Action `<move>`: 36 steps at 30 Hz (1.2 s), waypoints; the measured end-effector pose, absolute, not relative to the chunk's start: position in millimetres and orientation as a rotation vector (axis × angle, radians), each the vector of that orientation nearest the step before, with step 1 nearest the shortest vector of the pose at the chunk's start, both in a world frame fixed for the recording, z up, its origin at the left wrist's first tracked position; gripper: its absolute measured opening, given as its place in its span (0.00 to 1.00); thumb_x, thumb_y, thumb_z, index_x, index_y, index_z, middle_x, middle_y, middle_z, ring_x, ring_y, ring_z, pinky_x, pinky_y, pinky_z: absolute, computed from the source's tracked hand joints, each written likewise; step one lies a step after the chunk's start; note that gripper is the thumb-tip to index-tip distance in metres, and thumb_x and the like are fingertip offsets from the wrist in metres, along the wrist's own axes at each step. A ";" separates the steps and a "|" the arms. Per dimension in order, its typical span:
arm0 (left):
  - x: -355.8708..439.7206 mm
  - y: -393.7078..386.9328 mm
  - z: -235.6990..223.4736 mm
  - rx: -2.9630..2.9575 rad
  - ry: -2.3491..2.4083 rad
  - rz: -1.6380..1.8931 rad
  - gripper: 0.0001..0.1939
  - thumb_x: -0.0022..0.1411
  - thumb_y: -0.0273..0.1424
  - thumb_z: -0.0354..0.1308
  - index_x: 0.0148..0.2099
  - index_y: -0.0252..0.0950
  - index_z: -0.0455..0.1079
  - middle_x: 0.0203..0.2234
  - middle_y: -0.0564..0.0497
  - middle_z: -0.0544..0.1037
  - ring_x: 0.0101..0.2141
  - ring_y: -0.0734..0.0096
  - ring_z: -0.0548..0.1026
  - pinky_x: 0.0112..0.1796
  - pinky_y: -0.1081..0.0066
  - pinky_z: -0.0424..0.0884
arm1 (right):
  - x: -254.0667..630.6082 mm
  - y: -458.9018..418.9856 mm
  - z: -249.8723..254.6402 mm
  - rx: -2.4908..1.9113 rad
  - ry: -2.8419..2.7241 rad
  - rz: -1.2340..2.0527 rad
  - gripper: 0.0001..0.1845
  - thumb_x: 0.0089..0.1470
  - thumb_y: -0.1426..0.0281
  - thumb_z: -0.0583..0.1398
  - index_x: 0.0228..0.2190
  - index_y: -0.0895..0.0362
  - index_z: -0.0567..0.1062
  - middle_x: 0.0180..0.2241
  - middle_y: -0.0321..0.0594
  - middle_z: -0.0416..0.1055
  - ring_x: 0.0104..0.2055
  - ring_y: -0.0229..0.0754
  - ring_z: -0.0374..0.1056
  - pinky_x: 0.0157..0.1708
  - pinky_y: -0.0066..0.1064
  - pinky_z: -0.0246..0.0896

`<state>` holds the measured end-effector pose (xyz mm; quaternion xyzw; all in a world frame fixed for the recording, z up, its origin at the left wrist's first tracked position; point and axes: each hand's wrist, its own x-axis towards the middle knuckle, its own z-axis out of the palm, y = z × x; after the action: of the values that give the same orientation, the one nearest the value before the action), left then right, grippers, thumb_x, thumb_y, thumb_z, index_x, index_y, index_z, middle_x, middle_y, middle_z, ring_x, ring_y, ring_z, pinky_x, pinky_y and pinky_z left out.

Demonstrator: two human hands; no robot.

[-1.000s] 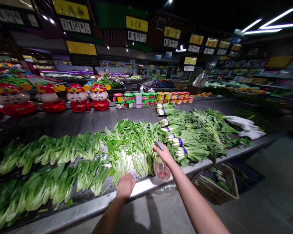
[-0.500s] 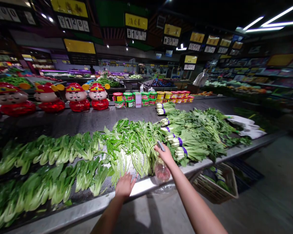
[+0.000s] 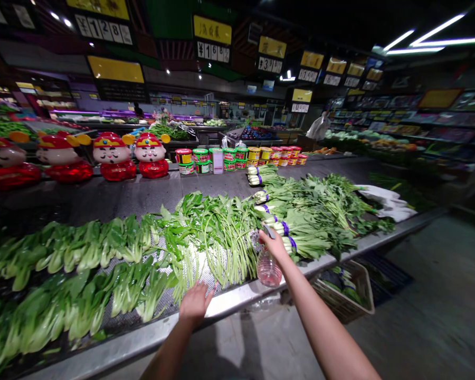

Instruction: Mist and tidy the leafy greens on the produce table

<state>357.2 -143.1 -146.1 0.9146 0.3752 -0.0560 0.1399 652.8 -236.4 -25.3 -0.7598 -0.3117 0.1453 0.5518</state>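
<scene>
My right hand (image 3: pixel 275 244) is wrapped round the trigger head of a clear pinkish spray bottle (image 3: pixel 268 269), held over the front rim of the metal produce counter (image 3: pixel 241 298). The nozzle points at the loose long-stemmed greens (image 3: pixel 217 232). My left hand (image 3: pixel 193 302) rests flat, fingers stretched, on the counter rim just in front of those stems. Right of the bottle lie bundled greens tied with purple bands (image 3: pixel 301 221).
Rows of bok choy (image 3: pixel 75 274) fill the counter's left part. Red figurines (image 3: pixel 114 155) and small tubs (image 3: pixel 237 155) line the back. A wicker basket (image 3: pixel 344 287) stands on the floor under the counter's right end. White cloth (image 3: pixel 388 203) lies at the far right.
The view has shifted slightly left and down. My right hand with the bottle has moved a little to the right towards the bundled greens. My left hand stays on the rim.
</scene>
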 end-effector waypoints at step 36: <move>356.3 -143.7 -146.5 2.614 1.096 -0.143 0.27 0.70 0.42 0.39 0.61 0.35 0.69 0.62 0.46 0.68 0.65 0.59 0.59 0.64 0.62 0.56 | 664.2 -249.7 -24.1 -1.836 -0.711 0.264 0.23 0.45 0.46 0.59 0.26 0.54 0.73 0.25 0.41 0.74 0.29 0.49 0.70 0.29 0.37 0.63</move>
<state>356.3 -143.7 -146.5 0.9104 0.3819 -0.0497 0.1513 664.2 -249.7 -24.1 -0.7744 -0.2999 0.1114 0.5458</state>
